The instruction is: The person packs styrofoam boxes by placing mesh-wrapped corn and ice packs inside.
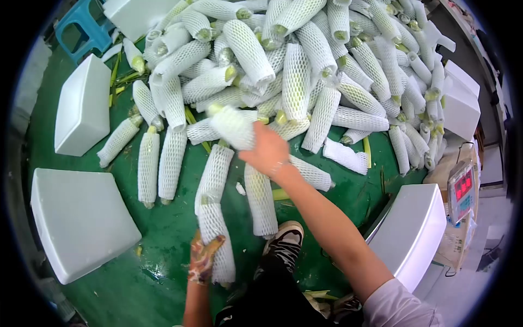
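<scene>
My right hand (267, 150) is wrapped round the end of a pale green vegetable in a white foam net sleeve (233, 128). Motion blurs that sleeve a little, and it is held above others on the green floor. Lower down, my left hand (204, 255), with a yellow-and-brown pattern over it, is closed on the side of another foam-sleeved vegetable (217, 234). The top of this one meets the bottom of a further sleeved vegetable (214, 170). One more sleeved vegetable (260, 199) lies between my two arms.
A large heap of sleeved vegetables (294, 82) fills the back. White foam boxes (81, 223) stand at the left, with another box (409, 231) at the right beside a scale with a red display (463, 186). A blue stool (81, 27) is at the upper left. My shoe (286, 240) is below.
</scene>
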Demonstrator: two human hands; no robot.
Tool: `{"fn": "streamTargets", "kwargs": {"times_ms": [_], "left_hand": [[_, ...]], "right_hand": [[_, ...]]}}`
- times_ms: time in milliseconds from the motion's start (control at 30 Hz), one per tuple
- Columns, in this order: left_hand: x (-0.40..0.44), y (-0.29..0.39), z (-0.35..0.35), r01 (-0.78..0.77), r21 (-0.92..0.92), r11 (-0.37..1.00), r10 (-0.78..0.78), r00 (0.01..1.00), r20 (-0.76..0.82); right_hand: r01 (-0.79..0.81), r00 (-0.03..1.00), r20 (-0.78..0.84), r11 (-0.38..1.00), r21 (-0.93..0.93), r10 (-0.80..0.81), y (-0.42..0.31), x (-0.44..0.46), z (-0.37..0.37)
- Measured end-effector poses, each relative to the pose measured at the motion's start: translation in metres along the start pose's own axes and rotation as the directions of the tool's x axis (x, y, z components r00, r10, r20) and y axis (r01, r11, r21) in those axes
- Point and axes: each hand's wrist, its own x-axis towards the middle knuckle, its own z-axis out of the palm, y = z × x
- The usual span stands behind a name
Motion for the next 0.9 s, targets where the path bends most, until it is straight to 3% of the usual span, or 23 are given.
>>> {"fn": "streamTargets", "kwargs": {"times_ms": [67,100,167,200,233,267,300,367,400,433,467,500,533,600,633,667,733,767,800,833,867,900], "left_hand": [[0.018,-0.020,-0.026,-0.242,0.088,0.966,0.237,0.969,0.068],[0.026,-0.002,-0.020,-0.135,0.071,0.988,0.120,0.975,0.185],[0.049,0.007,-0.011,-0.111,0.108,0.988,0.079,0.962,0.263],[0.075,-0.021,-0.009,-0.202,0.142,0.969,0.168,0.961,0.220],[0.102,-0.062,-0.010,-0.072,-0.102,0.992,0.110,0.889,0.444],[0.117,-0.085,-0.013,0.057,-0.389,0.920,0.143,0.874,0.465],[0.130,-0.102,-0.015,0.187,-0.633,0.752,0.183,0.863,0.472],[0.114,-0.048,-0.006,-0.025,-0.503,0.864,0.199,0.935,0.295],[0.105,-0.018,0.000,-0.108,-0.405,0.908,0.204,0.958,0.202],[0.101,0.026,0.005,-0.339,0.108,0.934,0.333,0.940,0.075],[0.102,0.062,0.007,-0.409,0.607,0.682,0.499,0.866,0.023],[0.108,0.093,0.005,-0.327,0.674,0.663,0.449,0.893,-0.008],[0.118,0.114,-0.001,-0.237,0.735,0.636,0.392,0.919,-0.044],[0.162,0.120,-0.040,-0.183,0.403,0.897,0.158,0.983,0.094],[0.148,0.149,-0.028,0.054,0.479,0.876,-0.020,0.997,-0.075],[0.148,0.150,-0.027,0.139,0.398,0.907,-0.081,0.984,-0.160],[0.166,0.116,-0.041,0.180,0.262,0.948,-0.158,0.982,-0.104],[0.190,0.089,-0.051,0.229,0.188,0.955,-0.253,0.961,0.115],[0.177,0.070,-0.044,-0.041,0.210,0.977,0.020,0.995,0.102],[0.166,0.062,-0.046,-0.396,0.489,0.777,0.318,0.918,0.236],[0.157,0.058,-0.049,-0.672,0.630,0.390,0.518,0.725,0.454],[0.145,0.053,-0.056,-0.718,0.628,0.301,0.570,0.663,0.485]], "right_hand": [[-0.029,0.991,-0.128,0.999,-0.025,0.026,0.034,-0.016,-0.024],[-0.016,0.989,-0.145,0.989,-0.147,-0.006,0.050,-0.017,-0.029],[-0.022,0.984,-0.171,0.925,-0.379,-0.047,0.079,-0.025,-0.032],[-0.028,0.957,-0.281,0.938,-0.344,-0.074,0.077,-0.037,-0.034],[-0.023,0.916,-0.387,0.948,-0.316,-0.107,0.067,-0.054,-0.035],[-0.005,0.864,-0.483,0.956,-0.292,-0.144,0.058,-0.071,-0.031],[-0.033,0.929,-0.369,0.986,-0.163,-0.030,0.053,-0.095,-0.016],[-0.194,0.980,-0.042,0.979,0.065,0.197,0.035,-0.137,0.024],[-0.316,0.942,0.160,0.938,0.144,0.294,0.028,-0.146,0.042],[-0.367,0.924,0.163,0.919,0.141,0.344,0.023,-0.140,0.050],[-0.414,0.905,0.169,0.900,0.139,0.390,0.018,-0.134,0.056],[-0.466,0.879,0.182,0.874,0.135,0.441,0.015,-0.133,0.061],[-0.500,0.866,0.204,0.810,0.306,0.457,0.015,-0.136,0.059],[-0.519,0.846,0.261,0.607,0.602,0.465,0.016,-0.136,0.046],[-0.451,0.875,0.199,0.596,0.665,0.441,0.009,-0.141,0.040],[-0.443,0.879,0.244,0.514,0.734,0.409,0.008,-0.141,0.044],[-0.402,0.898,0.295,0.338,0.851,0.327,0.007,-0.125,0.065],[-0.490,0.852,0.478,0.005,0.872,0.215,0.005,-0.111,0.077],[-0.534,0.809,0.573,-0.243,0.810,0.133,-0.002,-0.099,0.079],[-0.504,0.818,0.549,-0.248,0.827,0.169,-0.010,-0.095,0.086],[-0.467,0.827,0.520,-0.253,0.847,0.215,-0.012,-0.095,0.089],[-0.442,0.858,0.465,-0.145,0.885,0.220,-0.012,-0.102,0.075]]}}
